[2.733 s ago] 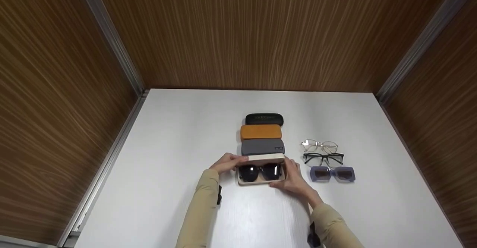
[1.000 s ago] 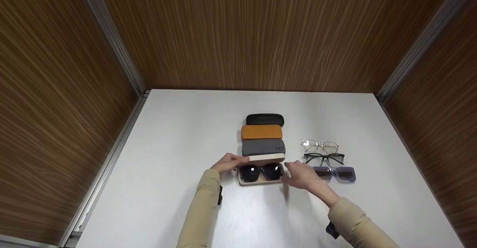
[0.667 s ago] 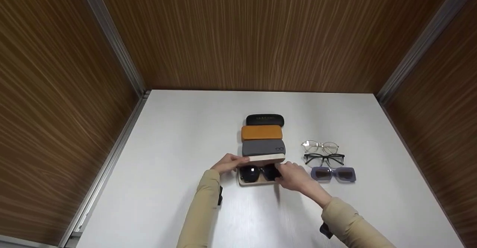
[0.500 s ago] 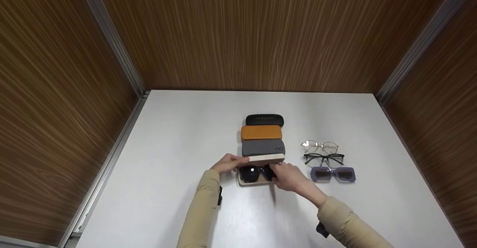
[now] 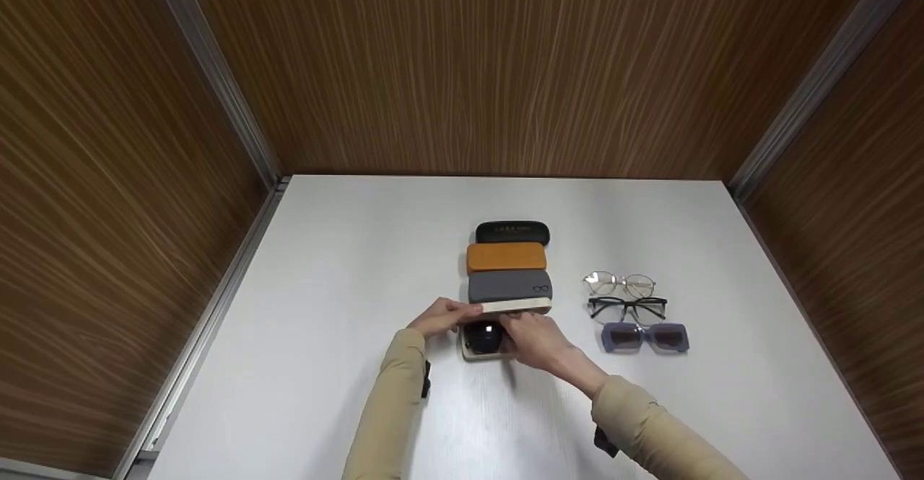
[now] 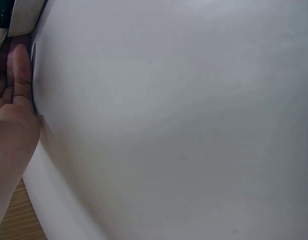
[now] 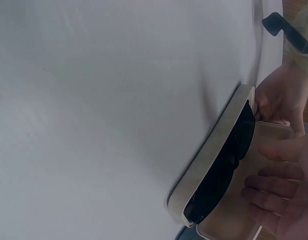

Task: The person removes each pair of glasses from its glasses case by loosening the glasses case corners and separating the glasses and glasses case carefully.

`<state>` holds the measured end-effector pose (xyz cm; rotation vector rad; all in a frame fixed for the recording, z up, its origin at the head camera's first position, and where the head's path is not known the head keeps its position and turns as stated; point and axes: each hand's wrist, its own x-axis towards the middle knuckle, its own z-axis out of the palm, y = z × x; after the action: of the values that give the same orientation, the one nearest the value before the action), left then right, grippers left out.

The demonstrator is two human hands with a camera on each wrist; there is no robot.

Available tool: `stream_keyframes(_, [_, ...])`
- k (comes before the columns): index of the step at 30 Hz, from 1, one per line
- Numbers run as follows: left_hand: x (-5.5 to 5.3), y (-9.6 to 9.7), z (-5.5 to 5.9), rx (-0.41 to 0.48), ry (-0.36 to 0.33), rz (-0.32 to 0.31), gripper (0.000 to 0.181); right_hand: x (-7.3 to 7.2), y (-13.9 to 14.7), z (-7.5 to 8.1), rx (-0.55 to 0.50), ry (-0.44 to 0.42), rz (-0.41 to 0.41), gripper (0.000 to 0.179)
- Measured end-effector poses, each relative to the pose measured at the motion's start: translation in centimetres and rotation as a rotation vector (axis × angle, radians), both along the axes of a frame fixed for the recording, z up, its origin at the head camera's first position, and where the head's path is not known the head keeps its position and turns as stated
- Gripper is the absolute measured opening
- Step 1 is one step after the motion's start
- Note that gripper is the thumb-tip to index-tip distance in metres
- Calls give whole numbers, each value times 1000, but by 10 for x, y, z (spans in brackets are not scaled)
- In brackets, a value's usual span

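Observation:
A cream glasses case [image 5: 517, 306] lies with its lid raised at the near end of a row of cases. Dark sunglasses [image 5: 482, 337] sit in its base; their right part is covered by my right hand [image 5: 538, 341] in the head view. In the right wrist view, both lenses of the sunglasses [image 7: 213, 182] show, and that hand's loosely bent fingers [image 7: 273, 185] hang over the lid side with nothing between them. At the case's left end, my left hand [image 5: 439, 317] holds the lid, thumb on its edge. Its other fingers are partly hidden.
Behind the open case lie a grey case [image 5: 509, 285], an orange case [image 5: 505, 256] and a black case [image 5: 512, 232]. To the right are thin-framed glasses [image 5: 621, 283], black-framed glasses [image 5: 628, 308] and purple sunglasses [image 5: 646, 337]. Wood-grain panels [image 5: 462, 68] enclose the white table [image 5: 346, 249].
My right hand let go of the case's right end, drew back a little, then moved left across the sunglasses, covering the right lens. The left hand has stayed at the lid.

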<state>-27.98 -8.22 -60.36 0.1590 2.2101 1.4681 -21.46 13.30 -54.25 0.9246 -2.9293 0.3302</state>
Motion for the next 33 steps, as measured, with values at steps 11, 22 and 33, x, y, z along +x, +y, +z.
stream_keyframes(11, [0,1,1,-15,12,3,53,-5,-11,-14,38,101,-9,11])
stream_keyframes(22, [1,0,2,8,3,13,54,-6,-14,-20,118,166,-24,8])
stream_keyframes(33, [1,0,1,1,12,-2,54,-9,-15,-30,132,295,-33,14])
